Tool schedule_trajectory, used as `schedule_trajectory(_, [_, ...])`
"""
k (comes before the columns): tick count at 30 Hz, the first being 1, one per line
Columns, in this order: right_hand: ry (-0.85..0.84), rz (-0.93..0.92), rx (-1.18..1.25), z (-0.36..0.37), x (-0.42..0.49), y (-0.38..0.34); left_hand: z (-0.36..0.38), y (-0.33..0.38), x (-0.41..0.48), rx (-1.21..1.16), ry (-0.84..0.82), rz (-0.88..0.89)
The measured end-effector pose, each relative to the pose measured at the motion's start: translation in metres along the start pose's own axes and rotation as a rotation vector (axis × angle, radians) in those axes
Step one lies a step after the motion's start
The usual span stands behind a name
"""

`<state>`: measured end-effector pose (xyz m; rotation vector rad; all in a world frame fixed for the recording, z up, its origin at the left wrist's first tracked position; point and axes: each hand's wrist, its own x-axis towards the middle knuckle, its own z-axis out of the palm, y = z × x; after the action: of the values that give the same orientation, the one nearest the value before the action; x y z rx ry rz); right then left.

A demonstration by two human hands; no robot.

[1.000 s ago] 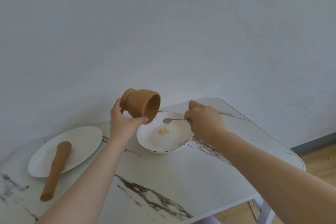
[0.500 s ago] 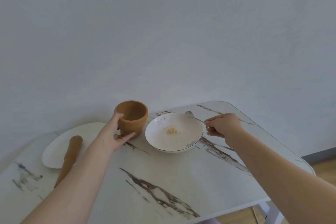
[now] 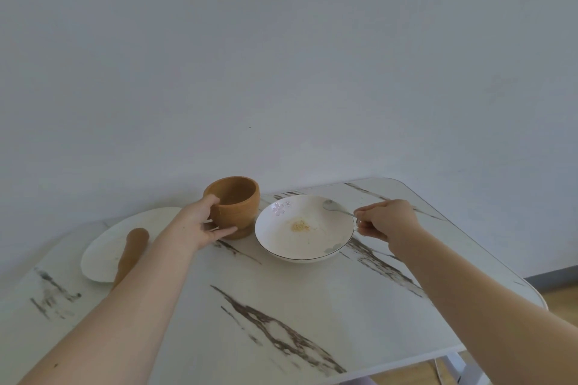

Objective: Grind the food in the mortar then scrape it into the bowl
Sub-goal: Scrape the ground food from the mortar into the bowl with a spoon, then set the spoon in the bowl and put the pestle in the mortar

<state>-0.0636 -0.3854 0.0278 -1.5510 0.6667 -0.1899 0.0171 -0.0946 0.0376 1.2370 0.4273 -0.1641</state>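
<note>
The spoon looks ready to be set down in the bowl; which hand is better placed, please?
Right. The right hand already pinches the spoon over the bowl; the left hand is on the mortar.

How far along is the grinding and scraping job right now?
Nearly finished. Done: a small pile of ground food lies in the bowl, and the pestle rests on the plate. In hand: the left hand grips the upright mortar on the table; the right hand holds the spoon over the bowl. Left: letting go of both.
</note>
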Motion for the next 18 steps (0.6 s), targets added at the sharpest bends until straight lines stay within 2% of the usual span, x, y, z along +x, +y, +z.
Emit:
schedule_trajectory(5, [0.034,0.009,0.038,0.000,0.002,0.001,-0.002,-0.006,-0.003,0.035,-0.022,0.001])
schedule_trajectory(10, [0.039,0.020,0.120,0.000,0.000,-0.001,-0.013,-0.015,-0.010,0.271,-0.012,0.043])
schedule_trajectory(18, [0.051,0.030,0.246,-0.002,-0.003,-0.001,0.002,-0.039,-0.032,0.643,-0.224,-0.043])
